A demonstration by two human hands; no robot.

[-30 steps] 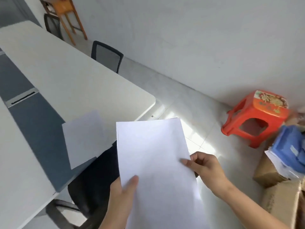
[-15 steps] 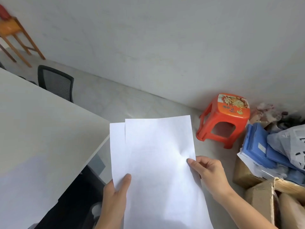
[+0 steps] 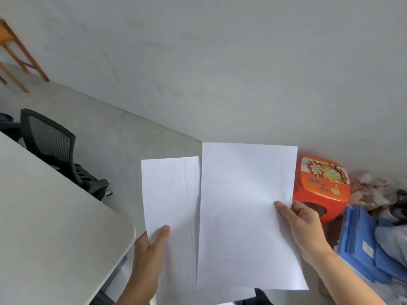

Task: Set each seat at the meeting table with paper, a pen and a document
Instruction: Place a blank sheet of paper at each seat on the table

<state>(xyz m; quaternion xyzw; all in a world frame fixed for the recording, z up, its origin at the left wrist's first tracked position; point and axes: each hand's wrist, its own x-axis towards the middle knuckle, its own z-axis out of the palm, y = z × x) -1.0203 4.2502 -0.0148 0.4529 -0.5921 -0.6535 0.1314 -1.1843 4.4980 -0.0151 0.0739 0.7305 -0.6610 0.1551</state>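
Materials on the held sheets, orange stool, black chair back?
The sheets look like thin white paper, matte; the left one shows a lengthwise crease. The orange stool looks like moulded plastic, glossy, with a printed flower top. The chair back is black see-through mesh, probably fabric, in a solid dark frame.

Matt white paper (image 3: 246,212), glossy plastic stool (image 3: 323,183)
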